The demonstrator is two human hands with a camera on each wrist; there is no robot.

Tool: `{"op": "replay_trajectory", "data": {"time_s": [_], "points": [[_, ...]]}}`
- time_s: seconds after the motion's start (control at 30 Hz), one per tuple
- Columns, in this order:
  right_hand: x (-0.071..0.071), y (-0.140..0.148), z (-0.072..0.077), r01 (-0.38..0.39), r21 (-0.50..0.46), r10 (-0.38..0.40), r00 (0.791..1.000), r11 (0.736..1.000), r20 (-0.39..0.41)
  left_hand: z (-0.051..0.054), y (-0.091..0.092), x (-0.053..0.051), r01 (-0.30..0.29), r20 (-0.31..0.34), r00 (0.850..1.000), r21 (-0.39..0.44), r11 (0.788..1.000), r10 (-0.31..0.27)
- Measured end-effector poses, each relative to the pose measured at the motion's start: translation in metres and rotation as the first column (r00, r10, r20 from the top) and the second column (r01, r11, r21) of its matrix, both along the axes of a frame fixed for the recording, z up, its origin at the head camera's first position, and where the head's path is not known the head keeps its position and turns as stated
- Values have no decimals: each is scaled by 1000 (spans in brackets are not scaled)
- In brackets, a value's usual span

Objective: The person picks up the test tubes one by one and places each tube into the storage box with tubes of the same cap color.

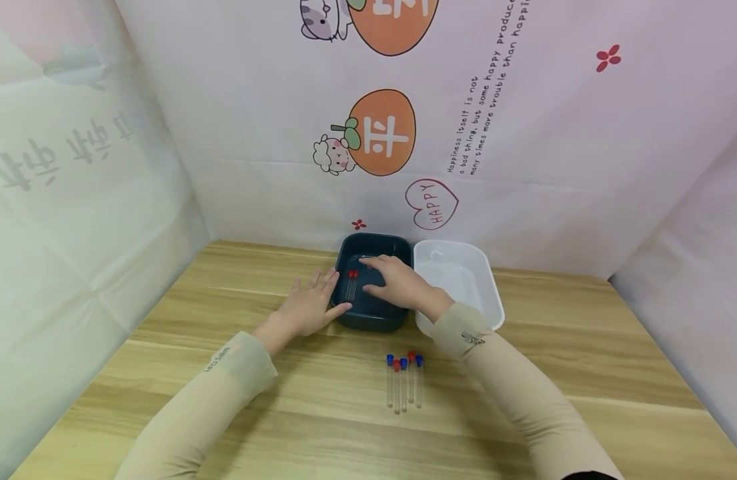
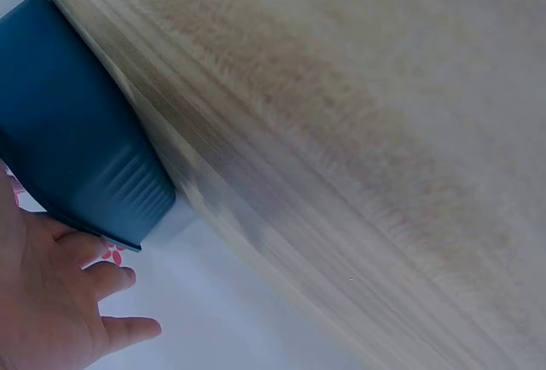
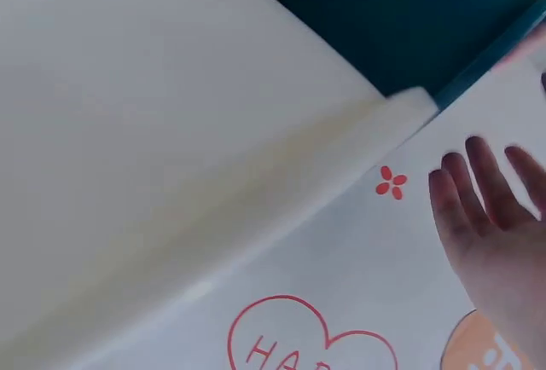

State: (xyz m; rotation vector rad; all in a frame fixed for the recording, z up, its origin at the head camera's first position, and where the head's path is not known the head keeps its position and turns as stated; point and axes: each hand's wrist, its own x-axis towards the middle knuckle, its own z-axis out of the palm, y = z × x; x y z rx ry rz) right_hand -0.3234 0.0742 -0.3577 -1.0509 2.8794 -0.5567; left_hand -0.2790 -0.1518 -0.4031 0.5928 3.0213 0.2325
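Head view: a left hand (image 1: 308, 308) at the left rim of a dark blue tray (image 1: 374, 323), a right hand (image 1: 402, 285) above it.
The left is spread and unclenched; two red-capped tubes (image 1: 351, 288) lie in the tray's left side; the right is loose, grasping nothing; five blue- and red-capped tubes (image 1: 403, 385) lie nearer on the surface (image 1: 320, 413); rightmost stands a white tray (image 1: 473, 287).

On your wood-grain table (image 1: 320, 413), five slim clear red- or blue-capped tubes (image 1: 403, 387) lie before the dark-teal rectangular tray (image 1: 371, 323), which holds two slim clear red-capped tubes (image 1: 351, 286) at its left, with the white rectangular tray (image 1: 458, 270) on its right.
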Motion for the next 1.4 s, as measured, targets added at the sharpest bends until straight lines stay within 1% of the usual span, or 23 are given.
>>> {"op": "replay_trajectory", "data": {"time_s": [0.1, 0.23, 0.43, 0.57, 0.73, 0.83, 0.93, 1.03, 1.23, 1.4], "points": [[7, 4, 4, 5, -34, -7, 998, 999, -55, 0, -1, 0, -2, 3, 1000, -6, 1000, 2], [14, 10, 8, -7, -77, 0, 995, 997, -101, 0, -3, -1, -7, 5, 1000, -12, 1000, 7], [24, 20, 10, -45, -100, 36, 995, 994, -88, -3, -5, -2, -5, 2, 1000, -10, 1000, 5], [34, 29, 11, -76, -118, 66, 994, 990, -83, -3, -4, -2, -3, -5, 1000, -14, 1000, 3], [48, 41, 14, -108, -133, 94, 990, 985, -107, -3, -3, -1, -5, -9, 1000, -19, 1000, 4], [57, 50, 15, -137, -153, 116, 983, 979, -139, -3, -2, -1, -3, -11, 1000, -28, 1000, 3], [66, 60, 14, -171, -167, 140, 973, 971, -186, -3, -2, -2, 2, -11, 1000, -28, 1000, -3], [75, 70, 12, -185, -169, 148, 966, 968, -210, -2, -2, -1, 1, -6, 1000, -19, 1000, -2], [92, 88, 5, -162, -184, 128, 975, 969, -184, -3, -1, -1, 2, -8, 1000, -11, 1000, -2], [101, 101, -1, -164, -222, 126, 976, 961, -175, -1, 0, -1, 8, -1, 1000, -1, 1000, -8]]}}
